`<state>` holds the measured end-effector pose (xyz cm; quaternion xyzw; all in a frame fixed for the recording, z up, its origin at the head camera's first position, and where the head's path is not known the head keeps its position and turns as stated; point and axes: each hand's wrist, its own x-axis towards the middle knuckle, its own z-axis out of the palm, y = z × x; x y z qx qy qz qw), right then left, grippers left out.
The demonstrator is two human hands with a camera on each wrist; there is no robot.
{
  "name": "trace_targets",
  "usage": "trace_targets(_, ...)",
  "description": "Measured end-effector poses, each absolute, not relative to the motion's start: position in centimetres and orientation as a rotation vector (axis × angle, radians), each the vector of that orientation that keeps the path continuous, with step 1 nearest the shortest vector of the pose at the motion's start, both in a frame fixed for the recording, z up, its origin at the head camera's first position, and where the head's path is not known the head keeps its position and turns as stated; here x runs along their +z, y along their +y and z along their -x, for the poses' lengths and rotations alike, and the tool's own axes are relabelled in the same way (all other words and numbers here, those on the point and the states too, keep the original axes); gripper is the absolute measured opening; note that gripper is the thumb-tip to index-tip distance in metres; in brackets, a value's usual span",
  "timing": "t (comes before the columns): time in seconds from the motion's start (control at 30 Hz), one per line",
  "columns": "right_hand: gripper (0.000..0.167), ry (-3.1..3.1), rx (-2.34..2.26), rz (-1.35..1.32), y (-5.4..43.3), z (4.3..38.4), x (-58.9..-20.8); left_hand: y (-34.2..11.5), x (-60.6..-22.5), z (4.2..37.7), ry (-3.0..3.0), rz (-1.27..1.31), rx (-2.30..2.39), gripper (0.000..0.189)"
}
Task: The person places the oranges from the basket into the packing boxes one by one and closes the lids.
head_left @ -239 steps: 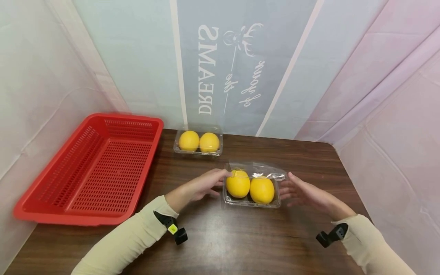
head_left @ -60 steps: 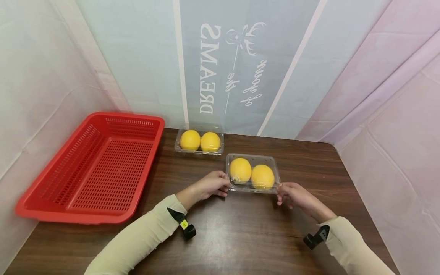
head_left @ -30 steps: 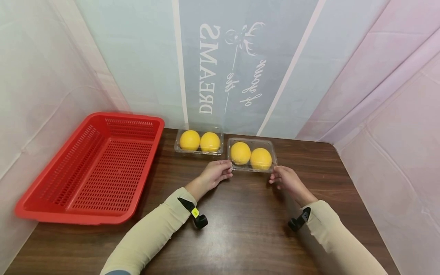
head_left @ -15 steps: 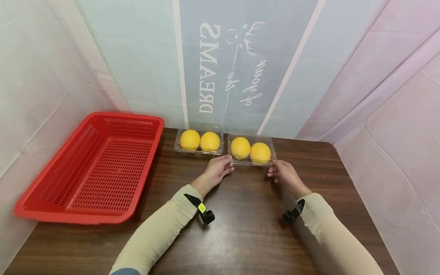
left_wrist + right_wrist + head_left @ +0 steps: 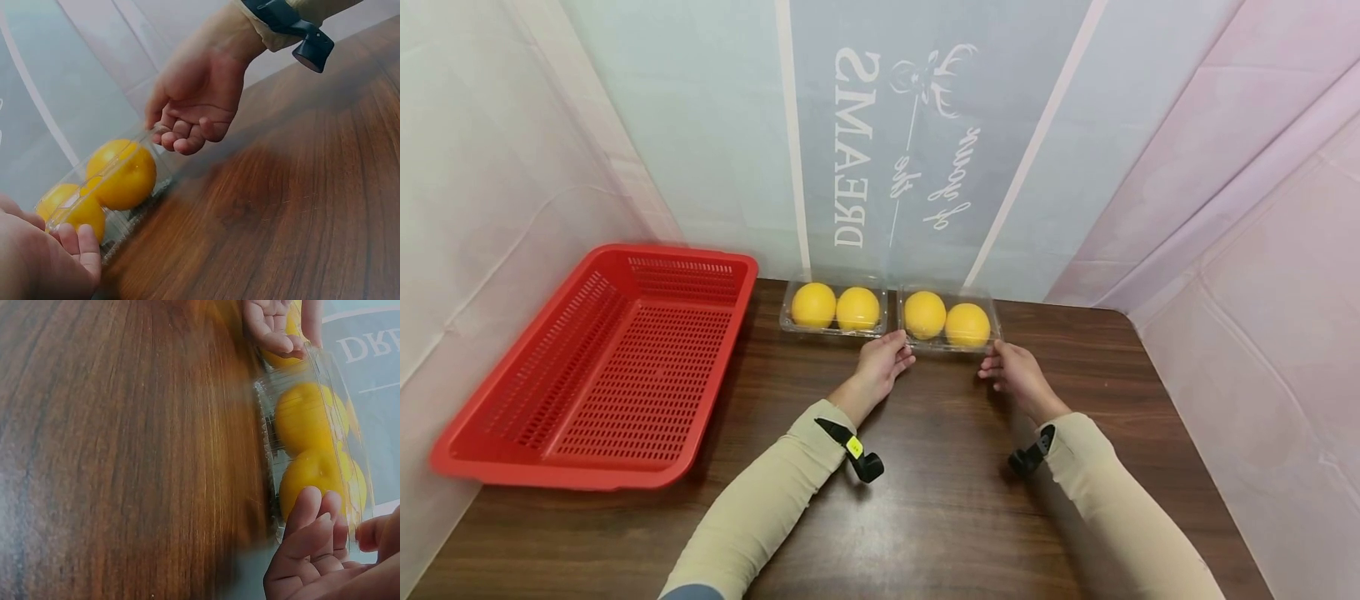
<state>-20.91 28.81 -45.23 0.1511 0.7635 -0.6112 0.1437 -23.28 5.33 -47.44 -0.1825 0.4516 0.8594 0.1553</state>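
In the head view a clear plastic clamshell box [image 5: 958,345] with two round yellow fruits [image 5: 967,325] stands at the back of the table. My left hand [image 5: 880,367] pinches its near left corner; my right hand [image 5: 1017,377] pinches its near right corner. The right wrist view shows the box lid [image 5: 359,456] over the fruits, with the right thumb on the lid's edge. In the left wrist view the right hand [image 5: 197,100] has thumb and forefinger at the rim, other fingers curled below. A second clamshell box [image 5: 833,332] with two like fruits sits just left.
A red slotted plastic basket [image 5: 587,477] stands at the left of the brown wooden table [image 5: 925,500]. Behind the boxes a printed cloth [image 5: 917,167] hangs right at the table's back edge. Pale cloth walls rise on both sides.
The box's lid, raised eight seconds ago, is now down. Both hands have slid the box away from me to the back, beside the other box, which has stayed put.
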Motion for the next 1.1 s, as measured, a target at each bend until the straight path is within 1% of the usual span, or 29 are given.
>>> trace_targets(0.17, 0.043, 2.199, -1.749, -0.432, 28.8, 20.9, -45.2, 5.4, -47.6, 23.5, 1.296, 0.528, 2.445, 0.028)
trace_targets(0.37, 0.048, 2.209, -1.731, -0.438, 28.7, 20.9, -45.4, 5.3, -47.2, 23.1, 1.325, 0.512, 2.394, 0.036)
trace_targets(0.7, 0.047, 2.200, -1.693, -0.408, 29.4, 20.8, -45.0, 4.9, -47.2, 22.5, 1.278, 0.488, 2.303, 0.031)
trace_targets(0.97, 0.062, 2.244, -1.619, -0.403, 30.1, 20.2, -44.2, 4.7, -46.7, 21.7, 1.234, 0.469, 2.201, 0.028)
trace_targets(1.1, 0.064, 2.337, -1.550, -0.450, 30.3, 19.8, -43.9, 4.6, -46.1, 21.4, 1.250, 0.428, 2.167, 0.024)
